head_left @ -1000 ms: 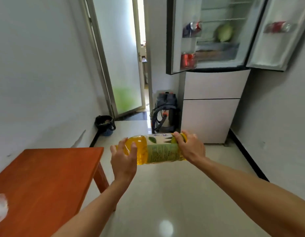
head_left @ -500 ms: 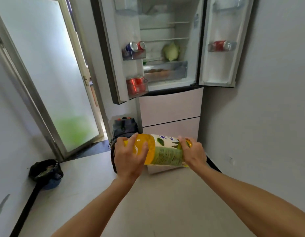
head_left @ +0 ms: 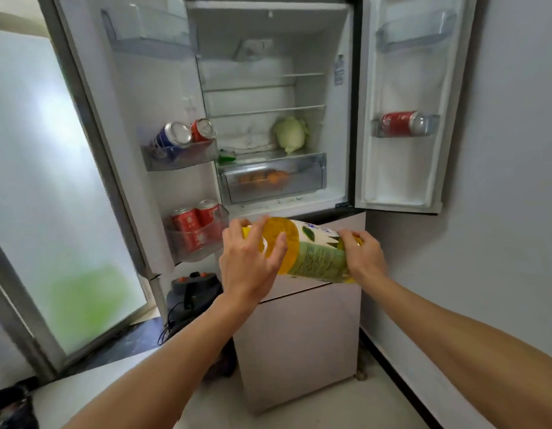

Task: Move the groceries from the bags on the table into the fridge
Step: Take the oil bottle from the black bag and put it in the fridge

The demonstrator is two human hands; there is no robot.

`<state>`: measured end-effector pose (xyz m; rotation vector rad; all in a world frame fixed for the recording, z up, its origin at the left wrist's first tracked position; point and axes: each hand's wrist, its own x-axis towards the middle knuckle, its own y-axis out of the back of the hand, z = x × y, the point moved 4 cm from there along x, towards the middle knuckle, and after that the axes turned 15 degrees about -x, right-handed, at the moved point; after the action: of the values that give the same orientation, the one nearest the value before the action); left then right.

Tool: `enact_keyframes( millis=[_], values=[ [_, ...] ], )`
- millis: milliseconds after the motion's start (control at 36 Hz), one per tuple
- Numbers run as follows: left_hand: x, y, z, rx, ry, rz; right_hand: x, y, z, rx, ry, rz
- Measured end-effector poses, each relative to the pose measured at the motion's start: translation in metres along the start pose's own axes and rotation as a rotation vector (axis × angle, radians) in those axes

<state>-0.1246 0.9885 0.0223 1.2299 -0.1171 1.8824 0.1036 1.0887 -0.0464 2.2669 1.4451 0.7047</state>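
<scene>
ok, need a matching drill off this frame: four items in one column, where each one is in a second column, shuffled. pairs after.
Items
1. cabbage
2. yellow bottle
3. lone red can
4. orange fruit

Places
A. right-door bin
B. gripped by left hand and right hand, outside the fridge
C. clear drawer
D. shelf just above that drawer

Pairs: 1-D, 2-B, 3-A, 4-C
</scene>
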Motion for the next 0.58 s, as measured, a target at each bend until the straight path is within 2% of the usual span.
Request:
enact_keyframes(
  millis=[139,250,389,583],
  values=[
    [0.076,-0.069,-0.03,0.033,-0.019,0.06,0.119,-0.02,-0.028,0.014,0.077,-0.05],
    [0.141,-0.11,-0.053,0.039,0.01,0.125,0.211,-0.036,-0.064,0.035,0.116,-0.011],
    [0.185,-0.138,-0.094,0.031,0.043,0.181,0.28,-0.074,-0.097,0.033,0.205,-0.065],
    [0.257,-0.175,-0.171,0.033,0.075,0.331,0.383,-0.14,-0.169,0.05,0.289,-0.047]
  ],
)
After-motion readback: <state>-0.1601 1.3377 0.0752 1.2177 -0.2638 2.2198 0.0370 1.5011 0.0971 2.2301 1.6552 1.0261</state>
